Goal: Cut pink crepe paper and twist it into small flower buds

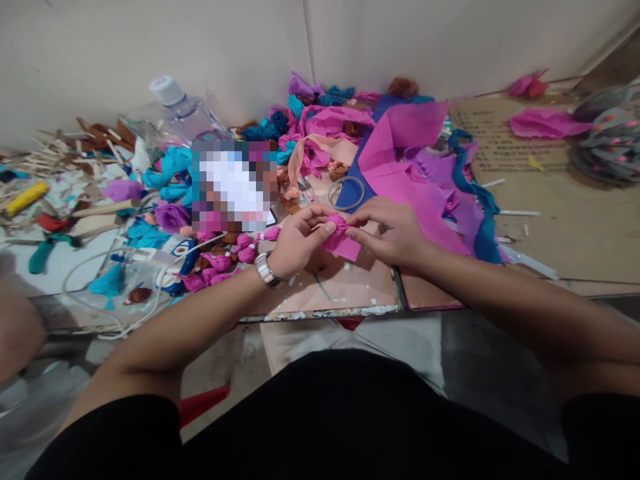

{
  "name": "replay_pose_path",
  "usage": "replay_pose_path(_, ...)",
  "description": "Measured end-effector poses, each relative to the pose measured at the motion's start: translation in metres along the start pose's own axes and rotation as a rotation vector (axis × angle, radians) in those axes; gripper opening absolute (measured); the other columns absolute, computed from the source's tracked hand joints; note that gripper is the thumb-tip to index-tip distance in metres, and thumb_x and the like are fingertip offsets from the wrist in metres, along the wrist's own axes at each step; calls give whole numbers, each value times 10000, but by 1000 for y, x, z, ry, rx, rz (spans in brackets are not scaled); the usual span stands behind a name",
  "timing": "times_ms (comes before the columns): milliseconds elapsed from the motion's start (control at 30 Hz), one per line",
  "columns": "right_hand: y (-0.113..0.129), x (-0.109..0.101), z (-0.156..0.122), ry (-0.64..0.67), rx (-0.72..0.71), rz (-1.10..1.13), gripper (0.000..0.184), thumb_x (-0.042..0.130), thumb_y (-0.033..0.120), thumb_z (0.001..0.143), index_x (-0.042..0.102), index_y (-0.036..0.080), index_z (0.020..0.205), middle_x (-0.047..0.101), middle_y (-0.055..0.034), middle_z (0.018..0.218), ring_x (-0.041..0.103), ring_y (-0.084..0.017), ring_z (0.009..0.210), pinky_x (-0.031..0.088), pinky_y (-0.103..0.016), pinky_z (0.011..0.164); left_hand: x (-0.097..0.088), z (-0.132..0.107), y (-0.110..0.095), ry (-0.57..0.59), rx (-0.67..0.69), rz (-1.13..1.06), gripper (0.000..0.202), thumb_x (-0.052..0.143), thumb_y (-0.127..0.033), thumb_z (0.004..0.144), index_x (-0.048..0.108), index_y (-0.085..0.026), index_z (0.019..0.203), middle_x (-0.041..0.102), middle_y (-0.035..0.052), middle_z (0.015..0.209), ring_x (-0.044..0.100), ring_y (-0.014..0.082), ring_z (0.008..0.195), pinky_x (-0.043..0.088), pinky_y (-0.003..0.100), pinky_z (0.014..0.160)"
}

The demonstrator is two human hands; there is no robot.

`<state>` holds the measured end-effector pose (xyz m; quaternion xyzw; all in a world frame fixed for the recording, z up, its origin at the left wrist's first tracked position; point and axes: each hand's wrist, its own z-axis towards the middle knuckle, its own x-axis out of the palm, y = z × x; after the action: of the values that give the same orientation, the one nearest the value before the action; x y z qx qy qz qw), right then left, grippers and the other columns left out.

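A piece of pink crepe paper (345, 247) is bunched at its top between my two hands, over the front part of the table. My left hand (300, 241), with a metal watch at the wrist, pinches its gathered end between thumb and fingers. Opposite it, my right hand (384, 230) grips the paper's right side with thumb and forefinger. A flat flap hangs toward me. Just beyond my hands lie a grey ring (346, 193) and small pliers (309, 192). Left of my left wrist are several small pink wrapped buds (247, 250).
A long pink crepe strip (400, 173) spreads beyond my right hand. A clear bottle (190, 113) stands at the back left, behind a phone (235, 190). A white cable (75, 267) loops at the left. Cardboard (575, 233) lies at the right; another person's arm (17, 327) shows far left.
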<state>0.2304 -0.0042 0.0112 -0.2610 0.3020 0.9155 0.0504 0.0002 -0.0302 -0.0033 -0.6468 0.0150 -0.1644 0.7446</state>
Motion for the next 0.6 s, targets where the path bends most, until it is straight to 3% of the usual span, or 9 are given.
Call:
replay_pose_path(167,2,0,0,-6,-9,5,228,749,441,1033,767,236,933,786,-24,839,721,-198,789,554,-370,793,2,-1,-3,13,9,3,345,922,-445,877,791,-205,1087,829,52,995,762,128,830,628,232,777)
replay_pose_path(400,3,-1,-1,28,40,-18,227,720,421,1033,739,243,893,776,-33,833,715,-215,797,549,-390,793,2,-1,-5,-4,83,181,382,911,-510,867,848,-219,1106,846,95,1137,799,208,1003,652,331,905)
replay_pose_path(600,3,0,-1,38,44,-23,194,716,387,1024,740,239,901,783,-39,841,717,-220,806,545,-390,794,1,-3,-6,-3,54,268,442,923,-518,844,855,-223,1166,847,102,1177,794,225,979,641,335,858)
